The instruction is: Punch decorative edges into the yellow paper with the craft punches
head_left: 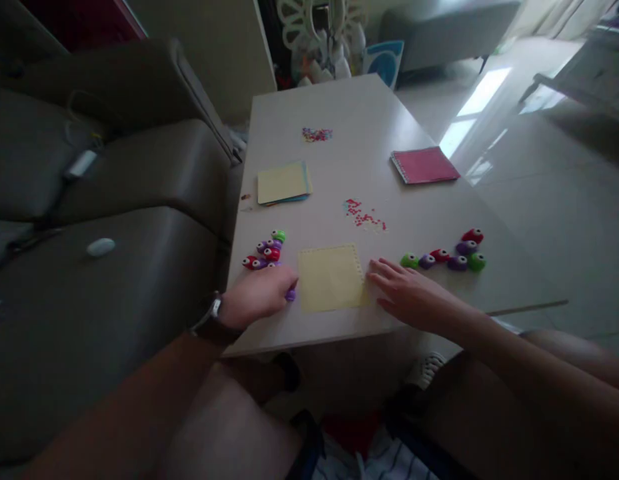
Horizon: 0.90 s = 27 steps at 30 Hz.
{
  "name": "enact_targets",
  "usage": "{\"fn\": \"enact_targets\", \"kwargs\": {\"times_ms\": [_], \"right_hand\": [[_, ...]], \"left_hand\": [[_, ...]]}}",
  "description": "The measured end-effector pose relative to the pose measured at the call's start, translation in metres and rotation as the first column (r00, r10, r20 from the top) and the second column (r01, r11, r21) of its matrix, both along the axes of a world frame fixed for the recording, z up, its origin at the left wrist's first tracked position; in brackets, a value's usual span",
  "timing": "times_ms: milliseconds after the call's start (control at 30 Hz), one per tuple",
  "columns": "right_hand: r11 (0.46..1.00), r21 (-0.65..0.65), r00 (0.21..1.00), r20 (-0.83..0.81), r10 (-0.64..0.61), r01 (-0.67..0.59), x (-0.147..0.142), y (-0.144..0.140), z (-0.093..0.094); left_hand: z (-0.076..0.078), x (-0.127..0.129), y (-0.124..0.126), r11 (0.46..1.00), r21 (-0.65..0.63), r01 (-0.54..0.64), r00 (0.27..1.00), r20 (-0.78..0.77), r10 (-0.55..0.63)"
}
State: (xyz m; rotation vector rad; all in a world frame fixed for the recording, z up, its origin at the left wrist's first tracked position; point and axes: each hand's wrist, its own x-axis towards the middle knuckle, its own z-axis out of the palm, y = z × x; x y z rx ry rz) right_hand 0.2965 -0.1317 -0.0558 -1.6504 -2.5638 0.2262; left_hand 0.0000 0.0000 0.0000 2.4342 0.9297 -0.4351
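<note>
On the white table (316,327) a yellow sheet of paper (332,280) lies flat, with a row of small marks or holes along its top and right edges. My left hand (262,297), a watch on its wrist, is closed at the sheet's left edge around a small purple paper punch (290,294), mostly hidden by the fingers. Just above that hand stands a group of red, purple and green punches (271,254). Fingers apart and flat, my right hand (406,287) rests at the sheet's right edge. More punches (440,255) stand in a bent row beyond it.
Loose confetti (362,215) lies above the sheet, with another pile (316,135) farther back. A stack of coloured paper (283,183) is at the left, a pink notebook (425,165) at the right. A grey sofa (139,280) runs along the table's left side.
</note>
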Motion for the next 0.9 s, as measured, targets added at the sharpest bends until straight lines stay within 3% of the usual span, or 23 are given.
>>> {"fn": "enact_targets", "kwargs": {"times_ms": [133, 233, 333, 433, 567, 667, 767, 833, 900], "right_hand": [[1.000, 0.001, 0.993, -0.114, -0.027, 0.028, -0.004, 0.003, 0.013], [0.998, -0.042, 0.930, -0.364, -0.050, 0.037, -0.012, 0.004, 0.023], [0.994, -0.105, 0.832, -0.552, -0.052, -0.007, -0.019, 0.003, 0.029], [0.993, -0.112, 0.750, -0.661, -0.041, -0.044, -0.021, 0.002, 0.032], [0.986, -0.125, 0.676, -0.737, -0.015, -0.114, -0.020, 0.001, 0.035], [0.988, -0.116, 0.666, -0.746, -0.017, -0.105, -0.017, 0.001, 0.037], [0.993, -0.109, 0.685, -0.727, -0.053, -0.039, -0.012, 0.003, 0.036], [0.995, -0.097, 0.730, -0.678, -0.090, 0.032, -0.006, 0.005, 0.034], [0.991, -0.062, 0.780, -0.612, -0.131, 0.118, -0.002, 0.006, 0.030]], "left_hand": [[0.001, 0.017, -0.014, 0.991, -0.111, 0.071, 0.960, 0.276, -0.038], [0.005, 0.038, -0.032, 0.969, -0.244, 0.039, 0.891, 0.447, 0.077], [0.008, 0.056, -0.047, 0.913, -0.408, -0.031, 0.821, 0.511, 0.256], [0.008, 0.066, -0.054, 0.868, -0.489, -0.091, 0.756, 0.533, 0.380], [0.005, 0.071, -0.058, 0.836, -0.529, -0.145, 0.691, 0.550, 0.468], [0.000, 0.074, -0.057, 0.818, -0.565, -0.108, 0.683, 0.555, 0.474], [-0.008, 0.075, -0.052, 0.863, -0.500, -0.067, 0.734, 0.562, 0.382], [-0.013, 0.074, -0.049, 0.943, -0.329, -0.044, 0.797, 0.558, 0.232], [-0.018, 0.073, -0.048, 0.990, -0.138, -0.013, 0.856, 0.511, 0.083]]}}
